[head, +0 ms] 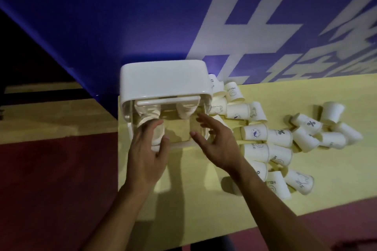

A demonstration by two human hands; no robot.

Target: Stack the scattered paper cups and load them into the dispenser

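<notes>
Nearest me, dark red floor (51,189) runs under the pale yellow table (204,199), whose near edge slants up to the right. On my feed the left hand (145,155) curls thumb and fingers round a stack (157,135) of cups at the left tube of the white dispenser (163,79), which stands at the table's far left corner. The right hand (218,144) hangs by its front, fingers straight and spread wide, holding nothing; whether it touches the base I cannot tell. Loose cups (285,138) lie toppled in a heap to the right. Beyond, a blue wall (122,16) carries large white characters, with wood-toned floor strips at left.
</notes>
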